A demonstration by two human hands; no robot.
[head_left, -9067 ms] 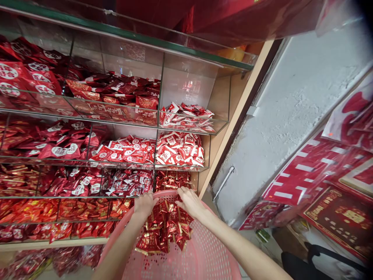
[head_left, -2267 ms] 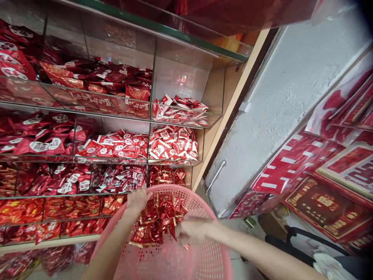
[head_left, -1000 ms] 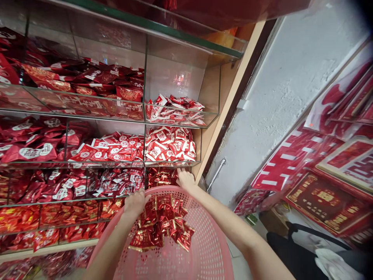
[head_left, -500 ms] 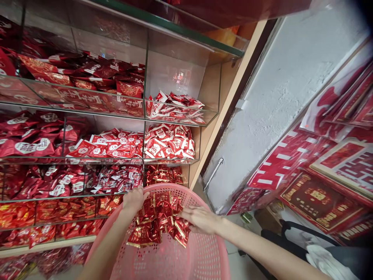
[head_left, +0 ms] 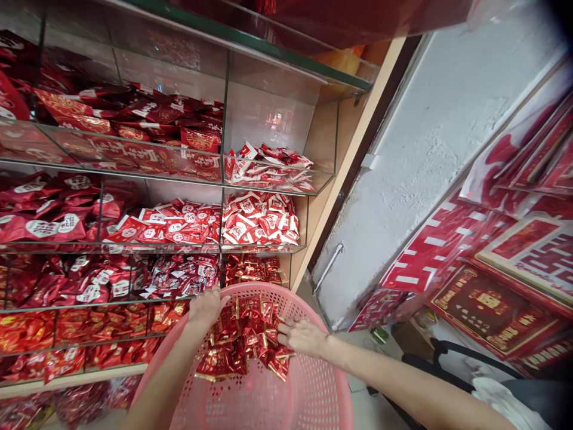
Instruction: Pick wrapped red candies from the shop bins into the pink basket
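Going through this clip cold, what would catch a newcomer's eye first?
Probably the big pink basket at bottom centre, with the left hand on its rim and the right hand at the red-and-gold packets inside. Next, the glass-fronted shelves filling the left, heaped with red packages. At far right, bold red-and-white decorations stand out.

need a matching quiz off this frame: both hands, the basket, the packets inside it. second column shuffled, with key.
1. right hand
2. basket
3. packets in the basket
4. left hand

a. on the basket's rim
b. shiny red with gold edges
c. at the packets, inside the basket
d. pink, perforated

Pairs: 1-c, 2-d, 3-b, 4-a
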